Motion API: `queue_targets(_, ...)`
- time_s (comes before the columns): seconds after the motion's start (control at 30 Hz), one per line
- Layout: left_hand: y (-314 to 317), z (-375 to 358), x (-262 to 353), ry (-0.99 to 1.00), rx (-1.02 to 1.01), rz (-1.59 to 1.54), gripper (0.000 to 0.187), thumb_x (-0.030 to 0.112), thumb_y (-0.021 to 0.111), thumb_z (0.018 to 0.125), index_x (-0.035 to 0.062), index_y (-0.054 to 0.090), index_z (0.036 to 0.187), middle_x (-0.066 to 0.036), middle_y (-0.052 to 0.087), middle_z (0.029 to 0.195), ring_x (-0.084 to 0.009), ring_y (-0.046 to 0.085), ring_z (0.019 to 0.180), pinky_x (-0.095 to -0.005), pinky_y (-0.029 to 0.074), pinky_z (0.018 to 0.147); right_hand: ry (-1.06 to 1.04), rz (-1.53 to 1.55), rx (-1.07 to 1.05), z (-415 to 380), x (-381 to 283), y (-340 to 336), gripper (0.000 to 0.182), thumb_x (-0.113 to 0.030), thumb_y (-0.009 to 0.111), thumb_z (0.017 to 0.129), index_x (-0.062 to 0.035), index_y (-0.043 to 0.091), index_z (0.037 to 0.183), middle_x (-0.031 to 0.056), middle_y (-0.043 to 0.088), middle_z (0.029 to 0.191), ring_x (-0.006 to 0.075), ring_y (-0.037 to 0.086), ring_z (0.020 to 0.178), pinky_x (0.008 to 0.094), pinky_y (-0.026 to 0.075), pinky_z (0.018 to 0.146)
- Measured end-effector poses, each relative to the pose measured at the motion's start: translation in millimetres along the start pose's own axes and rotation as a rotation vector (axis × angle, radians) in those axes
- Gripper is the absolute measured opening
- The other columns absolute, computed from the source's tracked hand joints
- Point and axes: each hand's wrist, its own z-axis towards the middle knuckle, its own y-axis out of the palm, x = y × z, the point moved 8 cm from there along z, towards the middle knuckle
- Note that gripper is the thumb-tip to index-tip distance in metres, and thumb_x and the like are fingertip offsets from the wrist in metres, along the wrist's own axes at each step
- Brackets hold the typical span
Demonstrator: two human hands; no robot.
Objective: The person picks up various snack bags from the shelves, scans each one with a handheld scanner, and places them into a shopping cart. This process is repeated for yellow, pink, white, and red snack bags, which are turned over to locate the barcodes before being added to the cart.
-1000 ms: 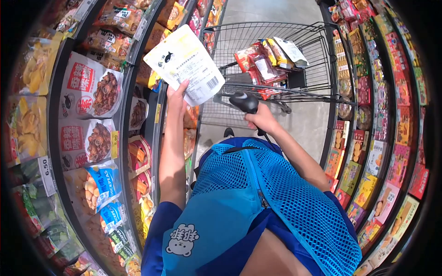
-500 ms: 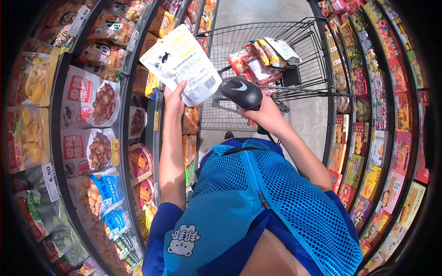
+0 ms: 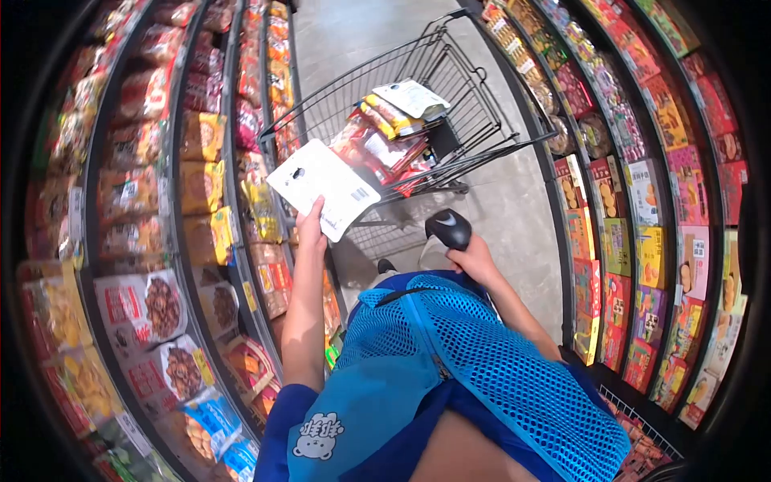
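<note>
My left hand [image 3: 312,225] grips the lower edge of a white snack pouch [image 3: 323,187] with a barcode, holding it up with its back side facing me. My right hand [image 3: 475,262] is closed around the handle of a black barcode scanner [image 3: 449,227], which sits to the right of the pouch and apart from it. Just beyond both hands stands a wire shopping cart [image 3: 482,120] with several snack packets [image 3: 385,132] piled inside.
Shelves packed with snack bags [image 3: 161,209] line the left of the aisle. Shelves of boxed goods [image 3: 642,209] run along the right. Grey floor [image 3: 514,217] stretches ahead past the cart. I wear a blue mesh vest [image 3: 450,353].
The view has tilted up and along the aisle. The pouch and the scanner have drawn apart; the scanner has dropped lower and away from the pouch's barcode.
</note>
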Motion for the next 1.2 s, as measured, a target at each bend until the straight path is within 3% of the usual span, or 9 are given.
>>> queue_targets(0.43,255.1,203.2,-95.4,-0.289,-0.129,0.257,0.055,0.015,0.073,0.085,0.0005,0.046,0.13,-0.012,0.064,0.111,-0.0225,0.065,0.096,-0.037,0.057,0.078,0.278,0.198,0.402,-11.7,58.7,-157.8,0.016,-0.001,0.065,0.078,0.0059,0.058,0.09,0.0089,0.061,0.068,0.0144,0.06,0.051,0.0264,0.049,0.044)
queue_targets(0.5,250.1,208.1,-110.9,-0.216,-0.034,0.56,0.068,0.02,0.076,0.082,-0.001,0.037,0.134,-0.014,0.064,0.106,-0.0222,0.064,0.088,-0.0367,0.056,0.072,0.256,0.158,0.39,3.7,50.4,-165.1,0.018,-0.001,0.065,0.078,0.0055,0.057,0.093,0.0083,0.061,0.068,0.0142,0.06,0.05,0.0267,0.048,0.044)
queue_targets(0.53,234.0,225.5,-131.3,-0.016,-0.005,0.817,0.054,0.025,0.071,0.087,0.0015,0.047,0.13,-0.011,0.06,0.099,-0.0214,0.063,0.081,-0.0337,0.055,0.054,0.246,0.137,0.377,11.9,43.6,-167.8,0.02,-0.002,0.065,0.078,0.0053,0.057,0.094,0.0081,0.061,0.068,0.0141,0.06,0.05,0.0268,0.048,0.044)
queue_targets(0.6,240.6,176.8,-127.2,0.215,-0.212,0.854,0.056,0.027,0.071,0.085,-0.005,0.051,0.125,-0.018,0.066,0.104,-0.0266,0.065,0.096,-0.035,0.051,0.085,0.188,0.009,0.313,36.3,30.7,-171.1,0.028,-0.004,0.066,0.075,0.0041,0.058,0.101,0.0107,0.065,0.075,0.0171,0.065,0.061,0.0299,0.053,0.055)
queue_targets(0.67,239.5,111.5,-104.0,0.409,-0.276,1.102,0.04,0.03,0.065,0.089,-0.0023,0.061,0.112,-0.021,0.067,0.106,-0.0335,0.065,0.102,-0.0385,0.049,0.088,-0.018,-0.135,0.279,66.9,22.2,-169.3,0.025,-0.003,0.066,0.075,0.0035,0.057,0.098,0.0085,0.064,0.072,0.0153,0.063,0.059,0.0289,0.051,0.054)
queue_targets(0.7,220.5,92.0,-99.0,0.437,-0.202,1.287,0.037,0.031,0.063,0.09,-0.0003,0.063,0.11,-0.019,0.067,0.106,-0.0341,0.064,0.102,-0.0409,0.046,0.094,-0.016,-0.255,0.25,77.3,-0.3,-167.2,0.033,-0.005,0.068,0.071,0.0037,0.058,0.101,0.0115,0.067,0.079,0.0185,0.066,0.073,0.0321,0.052,0.068)
queue_targets(0.9,66.6,29.0,-77.9,0.167,-0.039,1.863,0.054,0.054,0.053,0.091,0.0053,0.065,0.11,-0.015,0.064,0.113,-0.0288,0.055,0.116,-0.0592,0.025,0.109,-0.388,-0.386,-0.011,168.6,-71.2,-119.1,0.042,-0.009,0.07,0.068,0.0029,0.058,0.107,0.0216,0.067,0.092,0.0328,0.066,0.088,0.0378,0.051,0.08)
queue_targets(0.97,67.1,12.9,-72.4,0.396,-0.103,1.87,0.062,0.061,0.047,0.091,0.0054,0.064,0.112,-0.014,0.064,0.114,-0.0287,0.055,0.116,-0.0604,0.022,0.109,-0.372,-0.578,-0.032,193.9,-68.6,-107.8,0.041,-0.011,0.07,0.067,0.0043,0.055,0.102,0.0254,0.065,0.089,0.0411,0.065,0.085,0.0436,0.051,0.077)
queue_targets(1.2,56.4,-1.6,-92.7,0.165,0.037,1.758,0.058,0.059,0.046,0.092,0.008,0.061,0.114,-0.013,0.057,0.122,-0.029,0.044,0.127,-0.0628,0.015,0.112,-0.405,-0.706,-0.049,186.7,-57.9,-90.4,0.039,-0.005,0.066,0.065,0.002,0.061,0.103,0.0219,0.066,0.094,0.0379,0.064,0.09,0.0408,0.049,0.083)
